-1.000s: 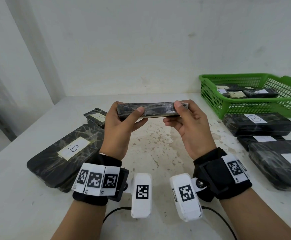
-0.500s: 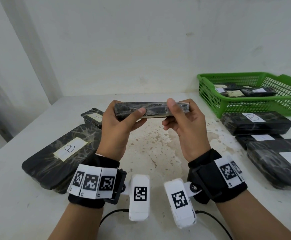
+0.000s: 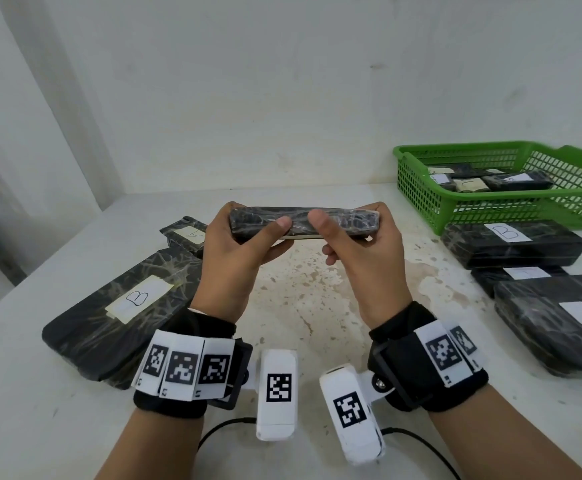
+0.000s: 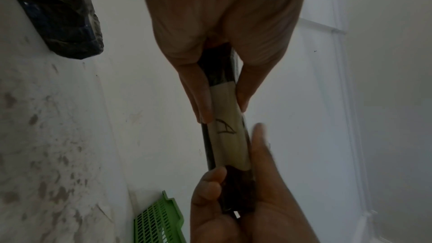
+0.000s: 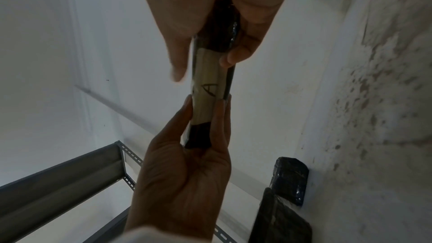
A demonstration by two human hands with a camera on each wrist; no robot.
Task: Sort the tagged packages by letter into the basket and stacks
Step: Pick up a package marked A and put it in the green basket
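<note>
Held package (image 3: 303, 221): slim, black-wrapped, carried level in the air above the table (image 3: 317, 306), edge-on to the head camera. Cream tag (image 4: 228, 132) on the face turned away from the person; the wrist views show the handwritten letter "A" on it.

Left hand (image 3: 237, 251): grips the package's left end, thumb on the near side, fingers curled round the far side.

Right hand (image 3: 362, 251): grips the package's right end in the same fashion, thumb tip close to the left thumb tip at the package's middle.

Basket (image 3: 421, 188): green mesh, to the right of the held package and farther back, against the wall. Holds several small black packages (image 3: 518, 180) with tags; letters not legible.

B stack (image 3: 511, 242): to the right of the held package, just in front of the basket; a black package tagged "B". Nearer the person, another black package (image 3: 521, 275) with a tag whose letter cannot be read, partly covered by a large package (image 3: 559, 320) tagged "B".

Left group: below and left of the held package, a large black package (image 3: 119, 313) tagged "B" lying flat; behind it a small one (image 3: 183, 233), tag letter unclear.

Table: white, with brown mottling beneath the held package.
</note>
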